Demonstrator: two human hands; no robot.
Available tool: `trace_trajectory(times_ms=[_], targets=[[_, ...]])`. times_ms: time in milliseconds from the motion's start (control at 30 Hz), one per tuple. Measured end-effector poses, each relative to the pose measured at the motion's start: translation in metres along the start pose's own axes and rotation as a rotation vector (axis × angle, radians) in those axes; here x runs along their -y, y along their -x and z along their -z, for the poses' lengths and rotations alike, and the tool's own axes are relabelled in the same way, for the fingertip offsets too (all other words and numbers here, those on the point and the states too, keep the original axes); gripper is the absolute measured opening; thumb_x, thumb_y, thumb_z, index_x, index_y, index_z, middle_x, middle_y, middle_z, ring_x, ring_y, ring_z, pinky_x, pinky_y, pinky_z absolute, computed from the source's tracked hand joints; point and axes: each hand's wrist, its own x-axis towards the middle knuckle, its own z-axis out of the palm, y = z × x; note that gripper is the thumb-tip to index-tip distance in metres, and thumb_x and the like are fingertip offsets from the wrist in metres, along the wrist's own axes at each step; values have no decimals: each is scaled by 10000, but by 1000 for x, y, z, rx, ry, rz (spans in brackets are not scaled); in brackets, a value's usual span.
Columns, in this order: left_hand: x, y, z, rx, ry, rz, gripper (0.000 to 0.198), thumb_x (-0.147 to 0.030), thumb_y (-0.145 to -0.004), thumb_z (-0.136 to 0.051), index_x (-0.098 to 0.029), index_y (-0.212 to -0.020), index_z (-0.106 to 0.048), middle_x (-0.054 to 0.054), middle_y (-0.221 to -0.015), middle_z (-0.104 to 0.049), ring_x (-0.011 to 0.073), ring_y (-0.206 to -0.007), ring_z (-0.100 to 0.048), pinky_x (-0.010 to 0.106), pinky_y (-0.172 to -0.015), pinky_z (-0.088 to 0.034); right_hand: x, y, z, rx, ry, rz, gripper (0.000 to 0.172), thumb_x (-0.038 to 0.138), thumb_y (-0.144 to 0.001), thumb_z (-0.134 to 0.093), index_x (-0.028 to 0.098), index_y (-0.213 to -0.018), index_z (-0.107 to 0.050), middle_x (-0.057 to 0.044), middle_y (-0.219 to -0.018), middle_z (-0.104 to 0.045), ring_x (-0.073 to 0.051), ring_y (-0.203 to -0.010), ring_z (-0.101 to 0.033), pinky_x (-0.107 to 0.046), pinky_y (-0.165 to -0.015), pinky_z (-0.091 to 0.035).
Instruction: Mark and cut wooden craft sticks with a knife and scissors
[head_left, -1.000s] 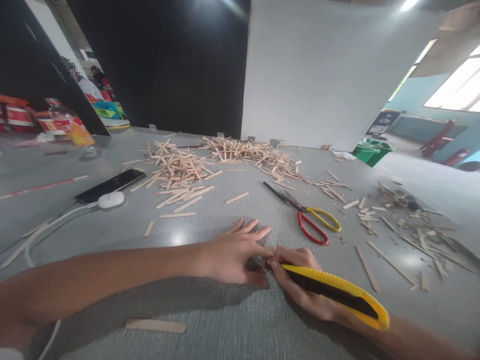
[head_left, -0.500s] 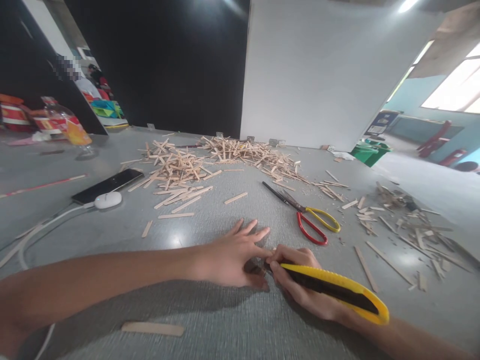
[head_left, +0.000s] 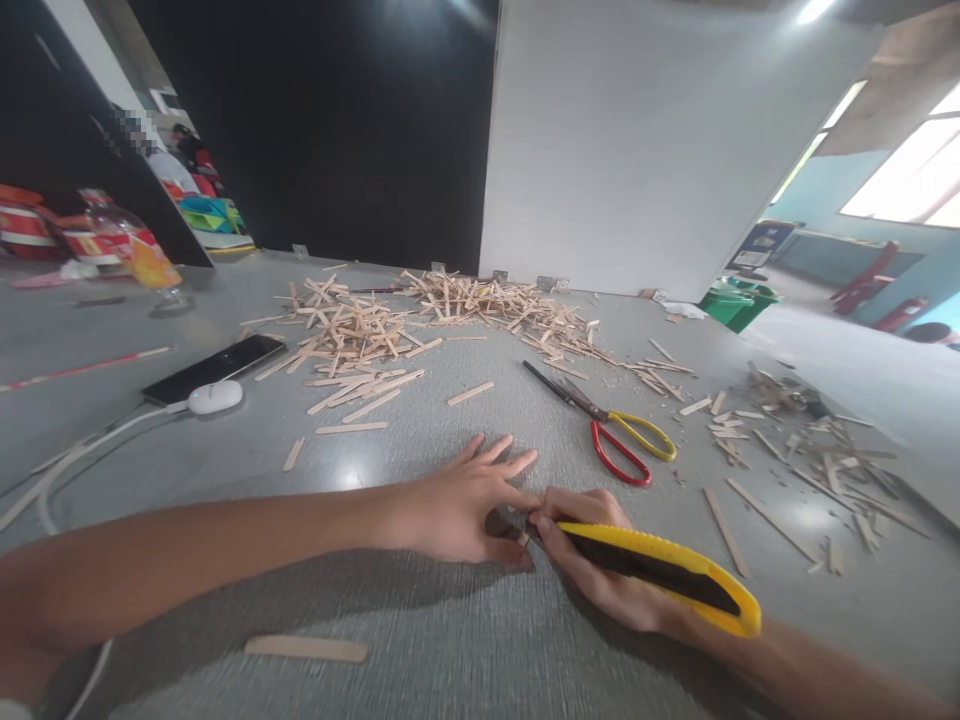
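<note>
A: Why grip the yellow knife (head_left: 660, 572) so far forward?

B: Likely for control near the tip. Closed firmly in the right hand (head_left: 589, 550), with the handle slanting back above the wrist.

A: And the left hand (head_left: 461, 505)?

B: Laid on the desk (head_left: 420, 640), three fingers fanned, thumb and forefinger arched beside the knife's front end, probably for bracing. Can't tell about any pinch there.

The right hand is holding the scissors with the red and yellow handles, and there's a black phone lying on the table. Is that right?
Not quite: the head view shows the right hand holding a yellow-and-black utility knife. The scissors with the red and yellow handles lie on the table. The black phone is lying on the table, as you said.
</note>
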Motion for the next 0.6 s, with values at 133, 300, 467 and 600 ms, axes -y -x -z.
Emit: trace_trajectory(times_ms=[133, 300, 467, 600], targets=[[3, 1, -2, -13, 10, -9, 550, -662, -892, -701, -451, -1395, -625, 56, -1744, -124, 466, -1578, 4, 755, -1201, -51, -1, 1, -1, -25, -4, 14, 288, 330, -1070, -459, 231, -802, -494, 48, -695, -536, -123, -610, -476, -297, -692, -383], [3, 2, -4, -15, 12, -24, 651, -693, -899, -670, -459, -1490, -530, 86, -1740, -119, 461, -1576, 24, 756, -1200, -38, 0, 1, -1, -26, -31, 59, 217, 310, -1055, -492, 239, -856, -540, 45, -706, -584, -110, -585, -517, -254, -612, -400], [4, 2, -5, -29, 5, -19, 645, -689, -887, -688, -467, -1475, -544, 78, -1741, -132, 476, -1574, 2, 769, -1192, -50, -1, 2, 0, -42, -27, 57, 191, 307, -1049, -508, 241, -886, -582, 18, -752, -653, -127, -619, -582, -259, -633, -445], [4, 2, -5, -32, 22, -29, 642, -688, -887, -693, -489, -1476, -533, 67, -1741, -132, 482, -1572, -5, 772, -1190, -38, 1, 2, 1, -67, -16, 52, 193, 312, -1043, -508, 238, -892, -602, 7, -748, -670, -135, -605, -586, -280, -641, -448]])
